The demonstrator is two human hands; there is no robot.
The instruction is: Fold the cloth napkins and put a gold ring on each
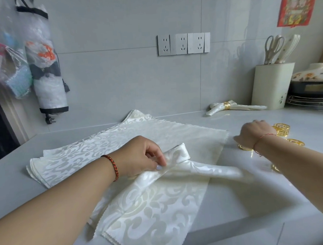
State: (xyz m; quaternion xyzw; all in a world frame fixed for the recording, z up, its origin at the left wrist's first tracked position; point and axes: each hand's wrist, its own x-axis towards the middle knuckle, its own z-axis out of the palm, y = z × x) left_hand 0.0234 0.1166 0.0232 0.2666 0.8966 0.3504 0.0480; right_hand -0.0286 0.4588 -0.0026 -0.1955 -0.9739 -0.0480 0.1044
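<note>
My left hand point(140, 157) pinches the gathered napkin point(178, 165); my right hand point(256, 133) reaches among the gold rings point(282, 129), its grip seemingly hidden. A finished napkin point(231, 106) lies far right beside the knife block point(272, 87).

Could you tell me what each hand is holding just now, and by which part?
The left hand pinches the folded napkin at its gathered middle. The right hand reaches over the gold rings; whether it grips one cannot be told.

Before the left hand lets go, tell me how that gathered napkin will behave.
The gathered napkin would likely spring open: only the left hand pinches its waist. It looks floppy, draping flat on the counter. Its sheen suggests it is slippery.
</note>
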